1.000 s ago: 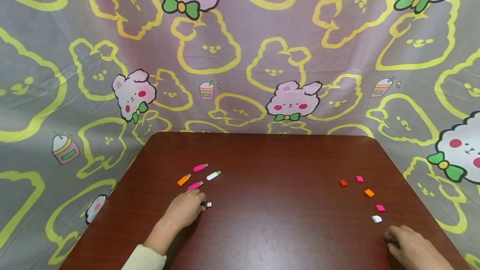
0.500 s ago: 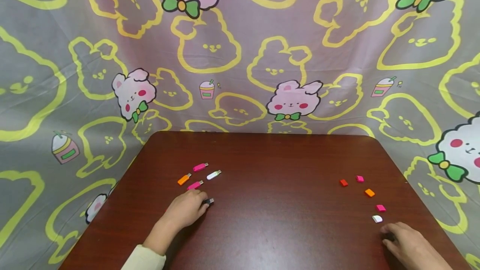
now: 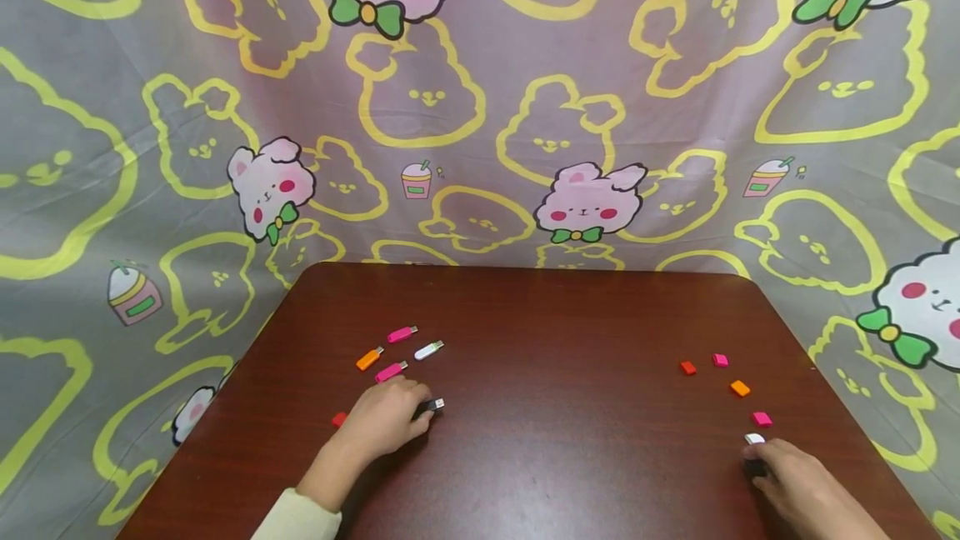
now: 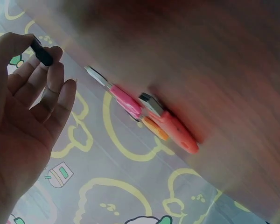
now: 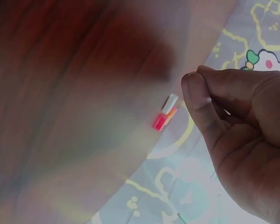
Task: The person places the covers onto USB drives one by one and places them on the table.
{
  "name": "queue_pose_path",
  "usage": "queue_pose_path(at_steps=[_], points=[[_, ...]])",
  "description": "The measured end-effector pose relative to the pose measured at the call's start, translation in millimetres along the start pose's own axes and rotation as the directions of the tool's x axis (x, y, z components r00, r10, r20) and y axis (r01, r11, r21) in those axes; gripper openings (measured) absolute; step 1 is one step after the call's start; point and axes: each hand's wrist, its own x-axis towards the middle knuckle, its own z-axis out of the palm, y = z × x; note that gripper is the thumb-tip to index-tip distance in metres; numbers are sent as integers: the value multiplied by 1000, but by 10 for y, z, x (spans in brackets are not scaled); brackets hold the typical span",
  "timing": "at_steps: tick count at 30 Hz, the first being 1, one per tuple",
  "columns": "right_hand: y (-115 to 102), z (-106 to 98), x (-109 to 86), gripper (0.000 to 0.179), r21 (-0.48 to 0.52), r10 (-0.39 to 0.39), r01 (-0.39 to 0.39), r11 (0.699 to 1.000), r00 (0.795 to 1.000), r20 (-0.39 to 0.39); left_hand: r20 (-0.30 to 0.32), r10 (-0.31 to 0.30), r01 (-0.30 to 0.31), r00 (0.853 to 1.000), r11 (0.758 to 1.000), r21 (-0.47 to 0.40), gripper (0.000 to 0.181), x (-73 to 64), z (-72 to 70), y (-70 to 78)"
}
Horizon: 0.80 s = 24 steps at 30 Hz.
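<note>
My left hand (image 3: 386, 417) pinches a black USB stick (image 3: 430, 407) between thumb and fingers, its metal plug pointing right. In the left wrist view the black stick (image 4: 43, 53) sits at the fingertips, above the table. On the right, thumb and index of my right hand (image 3: 801, 480) pinch a small black cap (image 3: 756, 467), which the fingers mostly hide. From the right wrist camera that hand (image 5: 238, 116) shows thumb and index tip together. Just beyond it lies a white cap (image 3: 754, 439). Beside the left wrist lies a red USB stick (image 3: 340, 419).
Left on the brown table (image 3: 555, 340) lie uncapped sticks: orange (image 3: 367, 359), white (image 3: 427, 351) and two pink, one a pink stick (image 3: 390, 372) by the left hand. Right lie a red cap (image 3: 687, 368), an orange cap (image 3: 740, 388) and two pink caps. A patterned cloth (image 3: 465, 107) hangs behind.
My left hand has moved slightly right with the black USB stick. My right hand has shifted left and a little forward with the black cap, and now partly overlaps the white cap.
</note>
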Motion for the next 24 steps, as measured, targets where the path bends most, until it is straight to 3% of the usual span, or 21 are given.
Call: queue_pose_path(at_steps=[12, 24], points=[[-198, 4, 82, 25, 31, -40, 41, 999, 999, -18, -34, 86, -85, 996, 996, 19, 17, 81, 81, 97], [-356, -5, 134, 19, 32, -81, 84, 996, 994, -72, -22, 103, -103, 994, 995, 14, 16, 148, 70, 173]])
